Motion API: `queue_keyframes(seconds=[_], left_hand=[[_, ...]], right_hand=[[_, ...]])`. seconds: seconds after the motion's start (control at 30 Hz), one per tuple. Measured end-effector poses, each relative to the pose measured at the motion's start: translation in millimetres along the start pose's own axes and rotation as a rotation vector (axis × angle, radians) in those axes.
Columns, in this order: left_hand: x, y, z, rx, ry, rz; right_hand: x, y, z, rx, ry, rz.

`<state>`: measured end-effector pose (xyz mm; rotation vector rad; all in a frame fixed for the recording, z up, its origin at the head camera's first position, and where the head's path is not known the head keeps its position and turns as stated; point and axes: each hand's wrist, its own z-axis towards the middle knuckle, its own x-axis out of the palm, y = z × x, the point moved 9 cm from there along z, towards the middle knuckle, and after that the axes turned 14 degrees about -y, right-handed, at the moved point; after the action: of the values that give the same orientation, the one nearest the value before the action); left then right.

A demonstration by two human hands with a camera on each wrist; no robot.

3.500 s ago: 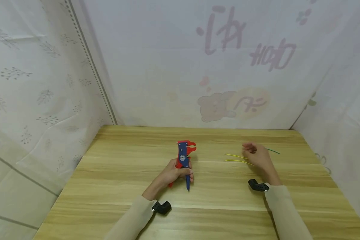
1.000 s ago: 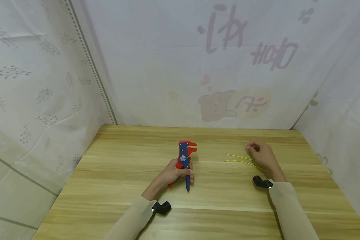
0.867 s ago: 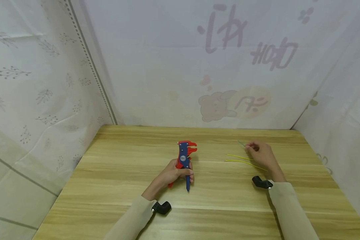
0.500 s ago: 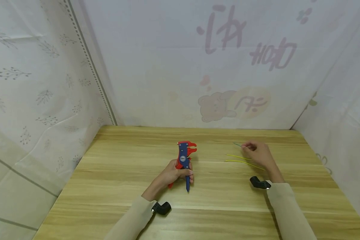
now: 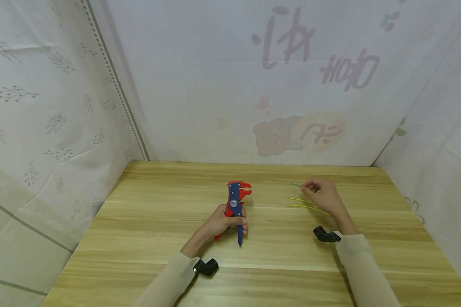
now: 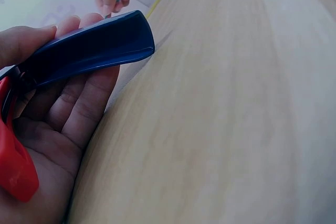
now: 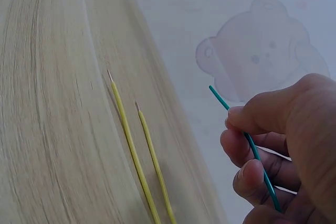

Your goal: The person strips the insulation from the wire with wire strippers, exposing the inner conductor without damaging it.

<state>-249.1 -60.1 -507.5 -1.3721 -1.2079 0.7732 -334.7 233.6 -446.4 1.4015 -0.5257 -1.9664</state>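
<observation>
A pale printed cloth [image 5: 199, 85] stands beyond the tool, and one wood-grained bench [image 5: 157, 204] spreads beneath it. Two cream sleeves [image 5: 170, 279] reach in from the near side of the tool. There is one red-and-blue tool [image 5: 235, 200]: a blue body with a round pale badge, two red jaws apart at its far end, and two handles, one red, one blue, also standing apart. Two hands show. The left hand [image 5: 220, 221] grips the tool by its handles, thumb on the blue one; the right hand [image 5: 324, 197], well to the right of the tool, pinches a wire between thumb and fingers. Right of the tool lie two yellow wires [image 7: 128, 135], side by side, their visible ends bare. The one green wire [image 7: 255, 152] is slim and slightly bowed, its free end pointing towards the tool.
</observation>
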Motion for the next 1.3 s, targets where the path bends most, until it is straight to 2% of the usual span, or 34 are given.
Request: queue_keyframes(seconds=[0.53, 0.93, 1.3], left_hand=[[0.3, 1.4, 0.6, -0.011, 0.01, -0.006], [0.9, 2.7, 2.3, 0.015, -0.03, 0.023], [2.9, -0.8, 1.6, 0.01, -0.05, -0.033]], right_hand=[[10, 12, -1, -0.011, -0.005, 0.038], [12, 21, -5, -0.027, 0.002, 0.055], [13, 39, -8, -0.069, 0.01, 0.109]])
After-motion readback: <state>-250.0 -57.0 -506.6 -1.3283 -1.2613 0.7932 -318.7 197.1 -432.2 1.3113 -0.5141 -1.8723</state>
